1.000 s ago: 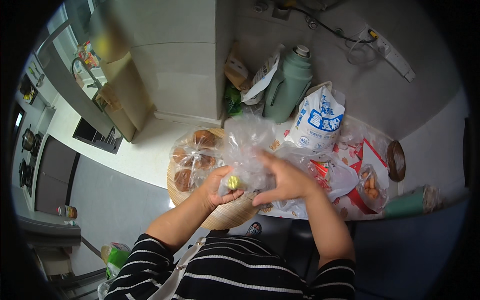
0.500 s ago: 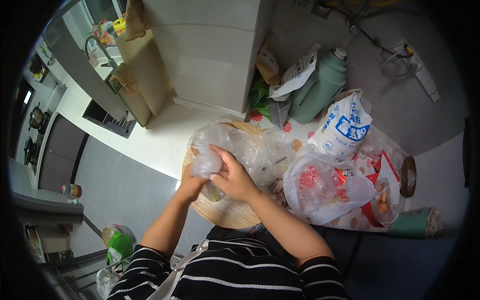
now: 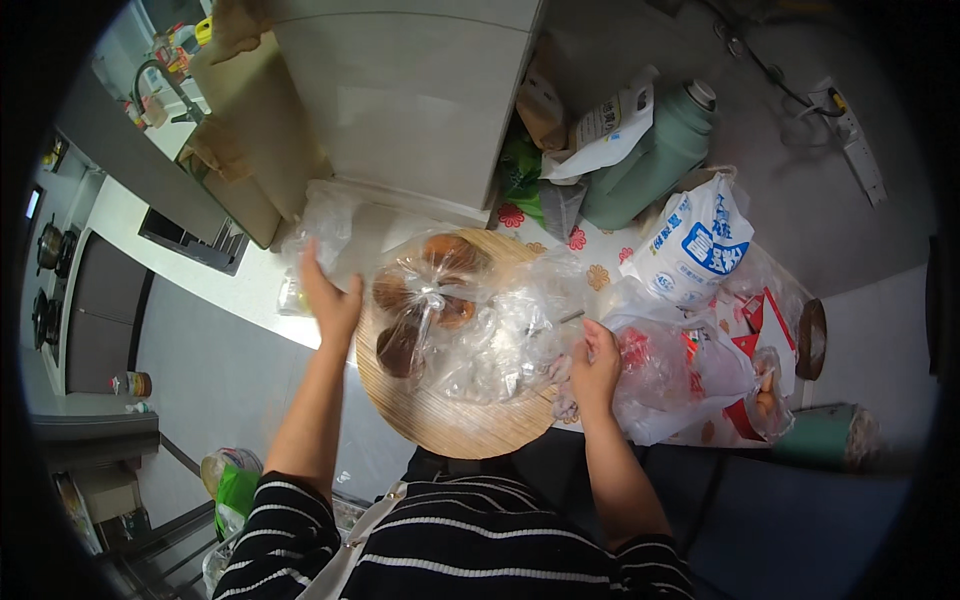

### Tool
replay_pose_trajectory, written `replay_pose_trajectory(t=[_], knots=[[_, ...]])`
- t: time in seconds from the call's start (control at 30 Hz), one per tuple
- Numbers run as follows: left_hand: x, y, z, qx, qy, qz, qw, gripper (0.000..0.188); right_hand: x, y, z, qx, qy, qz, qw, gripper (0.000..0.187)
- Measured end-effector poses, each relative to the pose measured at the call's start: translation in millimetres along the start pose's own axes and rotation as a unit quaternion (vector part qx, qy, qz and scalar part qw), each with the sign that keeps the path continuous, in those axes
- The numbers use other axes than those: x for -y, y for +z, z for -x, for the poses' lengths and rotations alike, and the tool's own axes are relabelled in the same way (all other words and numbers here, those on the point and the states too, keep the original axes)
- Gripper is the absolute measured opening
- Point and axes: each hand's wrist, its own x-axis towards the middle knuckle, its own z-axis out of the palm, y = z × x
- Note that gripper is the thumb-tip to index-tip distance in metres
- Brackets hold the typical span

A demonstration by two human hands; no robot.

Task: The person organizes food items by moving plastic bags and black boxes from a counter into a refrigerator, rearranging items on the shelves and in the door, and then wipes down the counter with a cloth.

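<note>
Left grip [image 3: 333, 305] splayed, at clear bag [image 3: 326, 219]

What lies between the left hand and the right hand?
In the head view, the round wooden board, bearing a clear bag of brown round items and, right of it, crumpled clear plastic.

L hand [image 3: 333, 305], spread wide, is by a clear bag [image 3: 330, 215] on the white counter [image 3: 225, 282]. R hand [image 3: 597, 370] is nr. crumpled plastic [image 3: 495, 345] on a rd. wood board [image 3: 470, 435]. Brown buns [image 3: 455, 253] sit there too, in a tied bag [image 3: 431, 298]. Up & right: green flask [image 3: 655, 165], blue-white sack [image 3: 690, 245].
</note>
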Motion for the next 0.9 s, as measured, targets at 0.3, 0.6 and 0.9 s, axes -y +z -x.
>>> replay_pose_trajectory(t=[0.3, 0.6, 0.9], knots=[[-170.6, 76.6, 78.9, 0.440, 0.234, 0.072, 0.864, 0.036, -3.9, -1.5, -29.0, 0.115, -0.007, 0.279, 0.953, 0.056], [-144.4, 52.6, 108.2, 0.419, 0.330, -0.016, 0.846, 0.013, -7.1, 7.1, -50.1, 0.095, 0.019, 0.308, 0.946, 0.035], [-167.1, 18.0, 118.2, 0.344, 0.283, 0.054, 0.894, 0.022, -24.1, -20.7, -55.8, -0.061, -0.001, 0.038, 0.997, 0.019]])
